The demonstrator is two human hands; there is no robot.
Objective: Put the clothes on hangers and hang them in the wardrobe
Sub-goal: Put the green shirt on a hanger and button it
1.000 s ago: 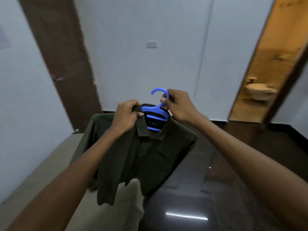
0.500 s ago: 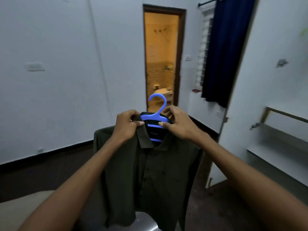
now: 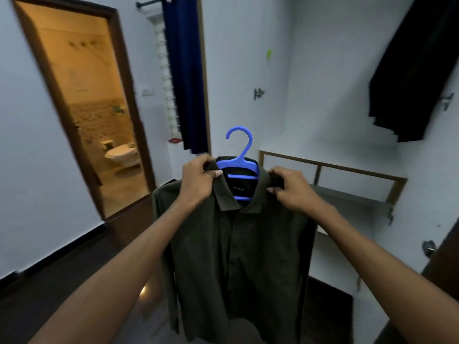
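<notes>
A dark olive shirt hangs on a blue plastic hanger, held up in front of me at chest height. My left hand grips the shirt's left collar and shoulder. My right hand grips the right collar and shoulder. The hanger's hook stands upright above the collar, free of both hands. Behind the shirt to the right is the white open wardrobe, with a shelf at hand level. A dark garment hangs in it at the upper right.
An open doorway at the left leads to a lit bathroom with a toilet. A dark blue curtain hangs past the door. A dark wardrobe door edge stands at the right. The floor is dark and glossy.
My view has swung right from the wall and bathroom door to the wardrobe. My right hand has moved off the hanger's neck onto the shirt's right collar. The left hand keeps its grip.
</notes>
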